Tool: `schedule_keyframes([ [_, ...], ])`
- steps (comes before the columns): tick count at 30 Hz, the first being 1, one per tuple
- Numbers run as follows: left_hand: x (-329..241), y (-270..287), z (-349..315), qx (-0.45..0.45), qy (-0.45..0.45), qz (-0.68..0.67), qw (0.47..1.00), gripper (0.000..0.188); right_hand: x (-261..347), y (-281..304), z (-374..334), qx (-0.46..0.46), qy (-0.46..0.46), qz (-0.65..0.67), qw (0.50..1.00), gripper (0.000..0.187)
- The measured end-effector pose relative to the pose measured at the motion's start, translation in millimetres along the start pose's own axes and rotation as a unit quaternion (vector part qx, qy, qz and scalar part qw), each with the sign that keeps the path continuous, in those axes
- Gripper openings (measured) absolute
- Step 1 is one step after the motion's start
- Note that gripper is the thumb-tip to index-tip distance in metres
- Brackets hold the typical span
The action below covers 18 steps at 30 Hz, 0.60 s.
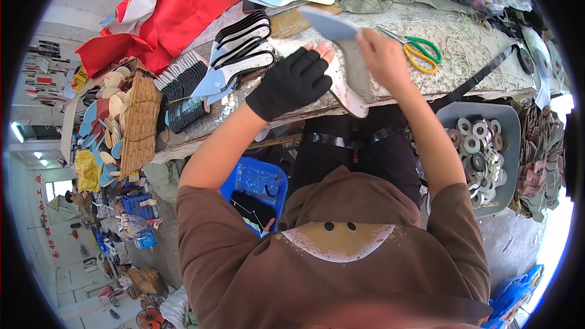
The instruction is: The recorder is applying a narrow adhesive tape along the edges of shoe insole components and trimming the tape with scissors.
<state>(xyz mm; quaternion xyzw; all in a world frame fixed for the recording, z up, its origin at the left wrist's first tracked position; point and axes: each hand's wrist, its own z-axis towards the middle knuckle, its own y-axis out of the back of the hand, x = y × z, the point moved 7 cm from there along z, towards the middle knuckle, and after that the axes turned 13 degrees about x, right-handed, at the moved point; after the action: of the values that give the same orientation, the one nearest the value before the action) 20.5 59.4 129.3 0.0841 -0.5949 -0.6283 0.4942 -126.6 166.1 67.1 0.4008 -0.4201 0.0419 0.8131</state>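
Right hand (382,55) grips a grey shoe insole (348,55), long axis pointing away; gloved left hand (292,82) lies open, seemingly pressing a pale insole (342,88) just beneath.

Both forearms rise from the lower middle of the frame toward the upper centre, bare from the short brown sleeves up. The left arm slants up and to the right, bent at the elbow near the left of centre. The left hand (297,79) wears a black fingerless glove, palm down, bare fingertips (323,52) stretched flat toward the upper right. The right arm runs up from the right shoulder, leaning left. The right hand (382,55) is bare, seen from the back, fingers curled closed in a grip.
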Motion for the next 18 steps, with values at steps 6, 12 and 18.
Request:
schedule_keyframes([
  [6,-4.7,24.2,-37.7,0.009,0.048,-0.065,0.997,0.020,-71.7,40.4,19.5,-0.058,-0.167,0.115,0.977,0.030],
  [12,4.5,45.4,-119.0,-0.084,0.304,-0.127,0.941,0.010,-166.6,90.7,70.3,-0.193,-0.155,0.320,0.914,0.037],
  [18,0.1,11.4,-139.7,-0.023,0.480,-0.269,0.835,0.020,-116.1,-17.6,131.7,0.135,-0.083,0.037,0.987,0.040],
])
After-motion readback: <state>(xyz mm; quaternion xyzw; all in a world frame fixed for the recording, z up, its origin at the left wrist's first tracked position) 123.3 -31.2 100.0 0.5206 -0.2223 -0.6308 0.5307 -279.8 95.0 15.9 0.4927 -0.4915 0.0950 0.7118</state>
